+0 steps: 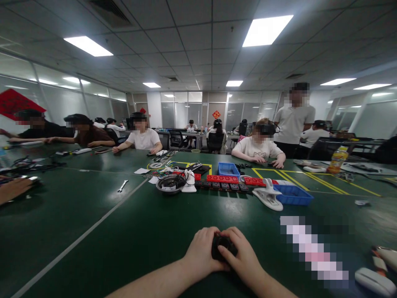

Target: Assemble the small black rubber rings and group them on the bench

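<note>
Close in front of me, a small black rounded object [222,244] is held between my two hands just over the green table [124,240]. My left hand [201,248] wraps around its left side, with the fingers curled over the far edge. From the right, my right hand [240,250] closes on it, the thumb lying across its near face. The fingers cover much of the object, so its exact kind cannot be made out. Whether it touches the tabletop is hidden too.
Beyond my hands lie red and black power strips [223,182], blue bins [294,194], a white clamp [269,194] and a metal bowl [170,184] of cables. A wrench [123,186] lies left; a white case [374,282] sits at right. Several people work around the table.
</note>
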`<state>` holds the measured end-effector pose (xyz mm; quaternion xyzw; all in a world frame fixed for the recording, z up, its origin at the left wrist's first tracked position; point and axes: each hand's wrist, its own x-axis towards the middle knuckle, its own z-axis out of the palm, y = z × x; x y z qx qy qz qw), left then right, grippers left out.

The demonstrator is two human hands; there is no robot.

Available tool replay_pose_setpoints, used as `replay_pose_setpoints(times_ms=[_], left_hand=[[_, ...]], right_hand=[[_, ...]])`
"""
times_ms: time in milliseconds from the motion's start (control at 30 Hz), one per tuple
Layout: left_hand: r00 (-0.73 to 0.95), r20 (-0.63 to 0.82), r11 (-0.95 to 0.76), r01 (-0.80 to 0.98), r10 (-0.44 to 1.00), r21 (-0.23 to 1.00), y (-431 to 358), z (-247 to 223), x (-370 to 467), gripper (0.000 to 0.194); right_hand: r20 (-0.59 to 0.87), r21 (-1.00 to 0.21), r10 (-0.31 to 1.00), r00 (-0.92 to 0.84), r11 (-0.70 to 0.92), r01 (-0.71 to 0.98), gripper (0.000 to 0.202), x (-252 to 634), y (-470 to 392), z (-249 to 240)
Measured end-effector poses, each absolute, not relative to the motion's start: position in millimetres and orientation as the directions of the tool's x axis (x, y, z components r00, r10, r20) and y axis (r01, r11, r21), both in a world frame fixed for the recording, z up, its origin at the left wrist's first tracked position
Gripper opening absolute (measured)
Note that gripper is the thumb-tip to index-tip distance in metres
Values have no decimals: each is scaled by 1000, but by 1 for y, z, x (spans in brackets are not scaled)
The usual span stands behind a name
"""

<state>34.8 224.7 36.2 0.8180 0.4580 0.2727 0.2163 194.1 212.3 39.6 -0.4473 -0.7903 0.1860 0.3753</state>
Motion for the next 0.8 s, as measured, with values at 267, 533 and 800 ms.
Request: replay_pose_setpoints(times_ms=[267,533,800], left_hand=[[401,289,-494,730,869,473,224,37,36,34],[558,213,-578,638,802,509,235,34,32,41],[711,218,-717,537,668,444,240,36,28,36]], right_hand=[[448,-526,829,-336,548,650,21,190,208,41],[501,-433,757,-420,639,636,30,193,204,48],[517,-431,676,-524,735,523,23,190,198,50]])
